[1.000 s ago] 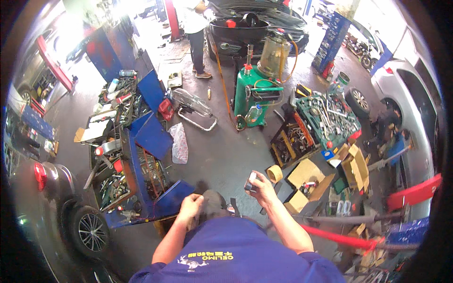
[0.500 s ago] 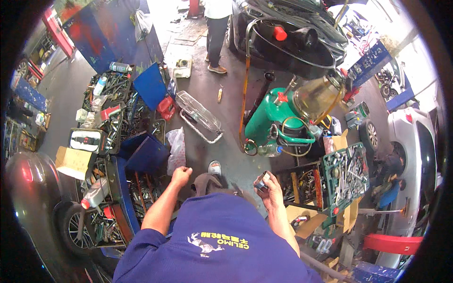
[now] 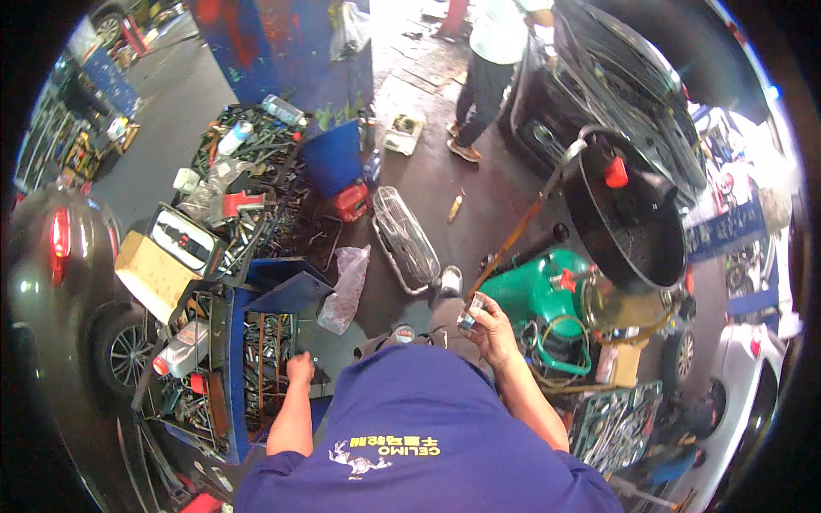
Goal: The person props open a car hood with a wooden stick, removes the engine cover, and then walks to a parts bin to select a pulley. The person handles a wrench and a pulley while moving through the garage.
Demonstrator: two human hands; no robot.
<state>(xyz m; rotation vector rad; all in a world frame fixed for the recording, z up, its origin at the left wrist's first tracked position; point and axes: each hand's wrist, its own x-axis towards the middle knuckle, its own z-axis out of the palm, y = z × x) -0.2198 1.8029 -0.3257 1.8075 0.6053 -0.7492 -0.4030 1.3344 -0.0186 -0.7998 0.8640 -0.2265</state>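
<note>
My right hand (image 3: 496, 335) is raised in front of my body, fingers wrapped round a small dark metal cup-shaped piece (image 3: 467, 320). Its exact kind is not clear. My left hand (image 3: 300, 368) hangs low at my left, loosely closed, with nothing showing in it. Nearest to that hand is a blue tool cabinet (image 3: 233, 376) whose open part holds many metal tools (image 3: 267, 350). A crumpled pale plastic bag (image 3: 346, 291) lies ahead of the left hand, apart from it.
A wire-fronted heater-like frame (image 3: 404, 235) stands on the floor ahead. A green tank (image 3: 539, 286) with a wide black pan (image 3: 629, 214) is at right, beside a tool tray (image 3: 616, 427). Another person (image 3: 492, 77) stands near a dark car (image 3: 590, 94). A dark car (image 3: 64, 316) is at left.
The view has swung rightward in the scene, with the cabinet closer to my left hand. My right hand, still gripping the metal piece, has come up and inward; my left hand has dropped outward.
</note>
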